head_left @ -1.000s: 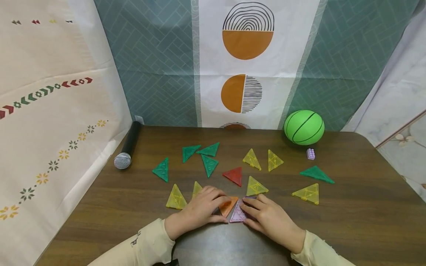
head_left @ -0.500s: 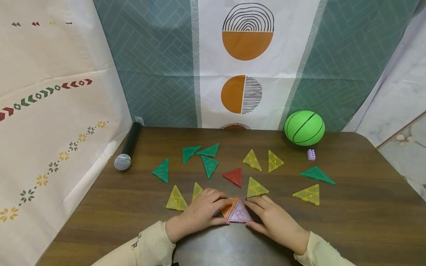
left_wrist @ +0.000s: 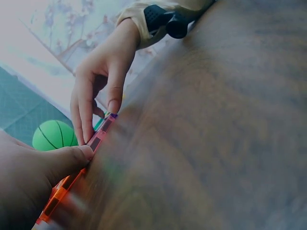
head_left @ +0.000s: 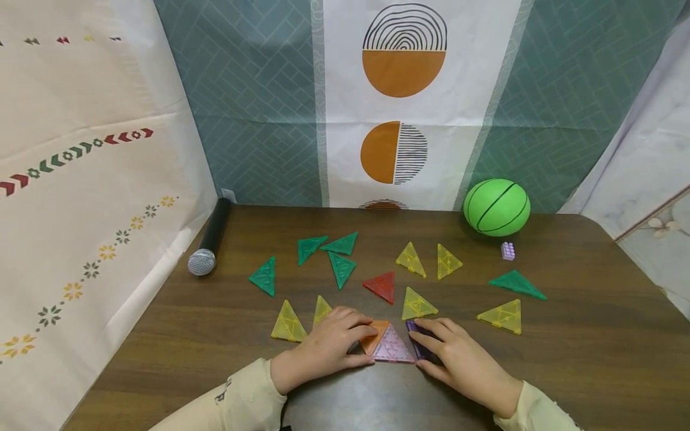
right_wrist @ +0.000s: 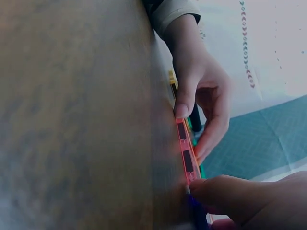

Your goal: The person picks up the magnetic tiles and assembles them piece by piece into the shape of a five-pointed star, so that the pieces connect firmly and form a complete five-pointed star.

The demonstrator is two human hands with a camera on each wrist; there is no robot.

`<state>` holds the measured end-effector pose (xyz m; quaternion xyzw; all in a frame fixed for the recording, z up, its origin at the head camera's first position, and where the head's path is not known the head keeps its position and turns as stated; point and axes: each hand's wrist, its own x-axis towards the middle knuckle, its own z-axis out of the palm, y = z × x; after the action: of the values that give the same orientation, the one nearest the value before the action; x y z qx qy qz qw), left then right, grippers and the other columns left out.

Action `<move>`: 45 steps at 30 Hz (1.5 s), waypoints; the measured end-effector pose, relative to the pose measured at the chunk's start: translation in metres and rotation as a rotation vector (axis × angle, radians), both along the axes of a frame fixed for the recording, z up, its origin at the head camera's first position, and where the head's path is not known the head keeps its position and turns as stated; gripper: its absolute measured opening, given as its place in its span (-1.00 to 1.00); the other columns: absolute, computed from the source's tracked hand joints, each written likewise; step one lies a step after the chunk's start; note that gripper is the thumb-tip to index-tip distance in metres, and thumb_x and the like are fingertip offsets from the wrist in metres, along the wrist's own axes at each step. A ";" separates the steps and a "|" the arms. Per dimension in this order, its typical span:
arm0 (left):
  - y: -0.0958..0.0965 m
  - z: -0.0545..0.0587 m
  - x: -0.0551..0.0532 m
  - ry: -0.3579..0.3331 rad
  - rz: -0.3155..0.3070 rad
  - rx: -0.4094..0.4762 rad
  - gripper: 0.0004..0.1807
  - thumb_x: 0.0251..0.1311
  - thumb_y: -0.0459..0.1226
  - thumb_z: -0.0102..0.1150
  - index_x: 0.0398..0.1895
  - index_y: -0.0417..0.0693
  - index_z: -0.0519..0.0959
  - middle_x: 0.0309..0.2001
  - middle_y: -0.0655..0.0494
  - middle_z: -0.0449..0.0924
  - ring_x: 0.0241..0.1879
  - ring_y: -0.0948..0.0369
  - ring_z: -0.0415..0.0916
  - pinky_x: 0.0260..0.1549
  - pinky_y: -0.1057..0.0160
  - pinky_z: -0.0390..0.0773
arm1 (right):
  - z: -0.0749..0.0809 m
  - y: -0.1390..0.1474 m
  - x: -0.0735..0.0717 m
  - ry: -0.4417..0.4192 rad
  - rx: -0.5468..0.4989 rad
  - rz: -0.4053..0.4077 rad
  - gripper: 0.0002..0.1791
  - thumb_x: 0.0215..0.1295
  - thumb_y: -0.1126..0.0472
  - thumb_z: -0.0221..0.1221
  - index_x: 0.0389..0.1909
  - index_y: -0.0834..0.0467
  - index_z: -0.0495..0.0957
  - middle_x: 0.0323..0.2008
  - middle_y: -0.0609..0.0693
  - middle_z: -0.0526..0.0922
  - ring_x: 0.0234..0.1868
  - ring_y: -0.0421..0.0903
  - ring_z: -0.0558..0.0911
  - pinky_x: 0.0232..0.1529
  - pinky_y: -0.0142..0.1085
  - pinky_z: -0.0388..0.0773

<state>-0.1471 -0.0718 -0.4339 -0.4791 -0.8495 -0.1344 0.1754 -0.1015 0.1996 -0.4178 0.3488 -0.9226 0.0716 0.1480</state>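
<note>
A black, silver-headed microphone is lying at left. A green, black-lined ball is sitting behind a lilac studded block.

Cream sleeves along the frame's bottom, dark marking on the left one, plus a chunky black wrist gadget on the right arm.

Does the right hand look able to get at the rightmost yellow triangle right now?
Probably yes: nothing shows between the right hand and that yellow triangle, though the hand would likely have to release the purple tile first.
</note>
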 end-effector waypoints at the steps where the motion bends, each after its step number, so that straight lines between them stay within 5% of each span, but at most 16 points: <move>1: 0.001 0.000 0.000 0.005 -0.005 0.002 -0.54 0.06 0.10 0.32 -0.06 0.05 0.64 -0.02 0.14 0.61 0.00 0.20 0.52 0.08 0.19 0.48 | 0.000 0.001 0.000 0.008 -0.002 0.006 -0.50 0.10 -0.02 0.35 0.05 0.11 0.63 0.09 0.02 0.58 0.03 -0.08 0.53 -0.02 -0.16 0.58; 30: 0.013 0.002 0.000 -0.049 0.010 -0.053 -0.54 0.15 0.10 0.25 0.00 0.05 0.64 0.08 0.13 0.60 0.08 0.20 0.50 0.13 0.20 0.47 | -0.003 0.006 -0.011 -0.012 -0.036 0.071 -0.61 0.19 0.12 0.30 0.05 0.09 0.63 0.10 -0.03 0.62 0.07 -0.07 0.58 0.03 -0.10 0.56; 38: 0.017 0.005 0.003 -0.047 0.038 -0.101 -0.52 0.19 0.11 0.20 0.06 0.04 0.63 0.15 0.07 0.58 0.14 0.16 0.50 0.18 0.18 0.46 | 0.010 0.011 -0.028 -0.024 -0.083 -0.025 -0.65 0.17 0.14 0.32 -0.01 0.09 0.65 0.09 0.04 0.61 0.05 -0.03 0.59 0.00 -0.13 0.60; 45: 0.018 0.002 0.003 -0.043 0.051 -0.093 -0.52 0.18 0.10 0.22 0.05 0.04 0.63 0.13 0.06 0.59 0.11 0.16 0.51 0.17 0.18 0.47 | 0.015 0.008 -0.047 -0.138 -0.109 -0.070 -0.63 0.25 0.18 0.25 0.09 0.13 0.60 0.20 0.09 0.54 0.17 0.06 0.54 0.07 -0.06 0.56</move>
<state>-0.1445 -0.0539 -0.4320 -0.4618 -0.8704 -0.1004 0.1383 -0.1484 0.2080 -0.4031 0.3019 -0.9371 0.1405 0.1051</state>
